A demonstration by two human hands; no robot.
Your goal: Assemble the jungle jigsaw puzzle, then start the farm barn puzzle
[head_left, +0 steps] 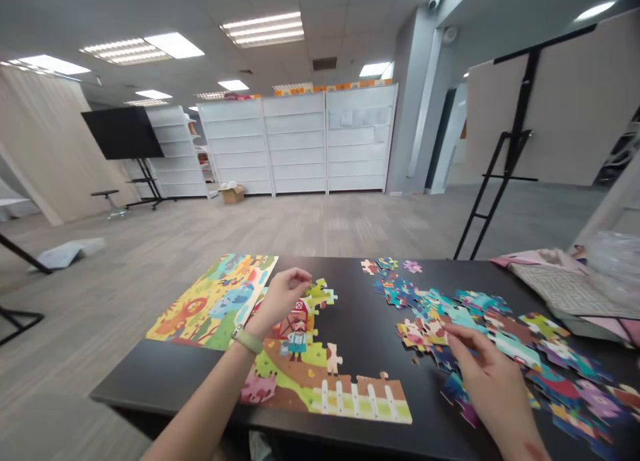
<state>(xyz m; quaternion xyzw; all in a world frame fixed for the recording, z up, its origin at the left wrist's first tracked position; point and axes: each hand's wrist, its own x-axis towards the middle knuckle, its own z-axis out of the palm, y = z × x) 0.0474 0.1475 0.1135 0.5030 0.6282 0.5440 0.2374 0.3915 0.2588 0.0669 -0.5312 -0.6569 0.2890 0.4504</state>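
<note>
My left hand point(286, 291) is closed, fingers curled together, at the upper edge of a partly joined farm jigsaw puzzle point(287, 381). Anything between those fingers is hidden. The joined part shows a farmer, a red barn, a pink pig and a white fence along the bottom. One loose-looking cow piece point(333, 359) lies at its inner edge. Over on the right, my right hand point(483, 374) pinches a puzzle piece point(445, 337) at the near edge of a spread of loose pieces point(465, 314). Much of that piece is covered by the fingertips.
A colourful animal picture sheet point(215, 304) lies left of the puzzle on the black table point(165, 374). Fabric bags point(550, 284) and clear plastic wrap sit at the table's right. Beyond stand an easel board, white shelves and a screen on a stand.
</note>
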